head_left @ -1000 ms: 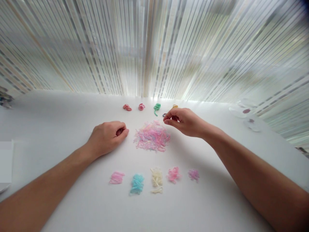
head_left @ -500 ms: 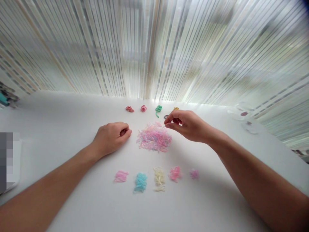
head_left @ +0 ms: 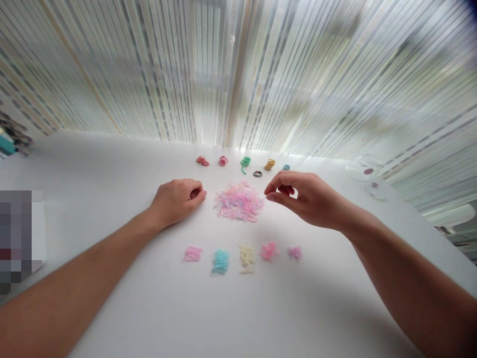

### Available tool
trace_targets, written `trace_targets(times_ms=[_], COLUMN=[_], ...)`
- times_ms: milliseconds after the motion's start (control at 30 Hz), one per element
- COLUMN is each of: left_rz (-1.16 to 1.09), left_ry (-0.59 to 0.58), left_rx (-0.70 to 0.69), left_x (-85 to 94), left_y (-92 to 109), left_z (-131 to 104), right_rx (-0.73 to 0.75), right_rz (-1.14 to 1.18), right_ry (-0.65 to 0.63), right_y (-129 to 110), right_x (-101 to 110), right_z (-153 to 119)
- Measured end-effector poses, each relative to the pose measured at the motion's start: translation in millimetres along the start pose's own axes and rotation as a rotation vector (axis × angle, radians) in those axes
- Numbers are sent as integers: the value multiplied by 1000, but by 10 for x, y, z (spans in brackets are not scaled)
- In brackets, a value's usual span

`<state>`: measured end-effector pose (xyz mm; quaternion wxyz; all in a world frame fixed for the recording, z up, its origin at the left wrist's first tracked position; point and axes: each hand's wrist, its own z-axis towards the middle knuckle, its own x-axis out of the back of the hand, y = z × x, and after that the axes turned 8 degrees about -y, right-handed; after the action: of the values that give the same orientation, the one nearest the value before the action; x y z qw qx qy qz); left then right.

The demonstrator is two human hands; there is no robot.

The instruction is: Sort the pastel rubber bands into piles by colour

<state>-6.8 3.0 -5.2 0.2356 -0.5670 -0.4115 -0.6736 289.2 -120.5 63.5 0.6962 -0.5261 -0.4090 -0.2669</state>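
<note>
A loose pile of pastel, mostly pink and lilac, small elastic bands lies on the white table between my hands. My right hand hovers at the pile's right edge, thumb and forefinger pinched on a thin pale elastic band, which barely shows. To the left of the pile, my left hand rests on the table with its fingers curled in; nothing shows in it. Nearer me sit sorted bunches: light pink, turquoise, cream, coral pink and lilac.
Along the back lie coiled bands in red, pink, green, yellow and blue, with a dark ring. Clear round plastic pieces lie at right. A striped string curtain hangs behind.
My right hand has moved slightly right, from above the pile's upper right to its right edge, uncovering the yellow coil and dark ring. My left hand keeps its place. The view has shifted a little.
</note>
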Motion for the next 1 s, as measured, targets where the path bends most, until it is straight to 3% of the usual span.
trace_targets(times_ms=[367,833,1000], left_rz=[7,26,29], left_ry=[-5,-1,6], left_rx=[16,21,19], left_x=[22,11,6], left_y=[22,25,31], left_z=[8,9,10], right_rx=[9,191,233], right_rz=[36,123,83], right_ry=[-32,-118,-88], right_y=[-218,-379,-400], right_x=[-70,-489,-610], right_z=[-424,-757,-791])
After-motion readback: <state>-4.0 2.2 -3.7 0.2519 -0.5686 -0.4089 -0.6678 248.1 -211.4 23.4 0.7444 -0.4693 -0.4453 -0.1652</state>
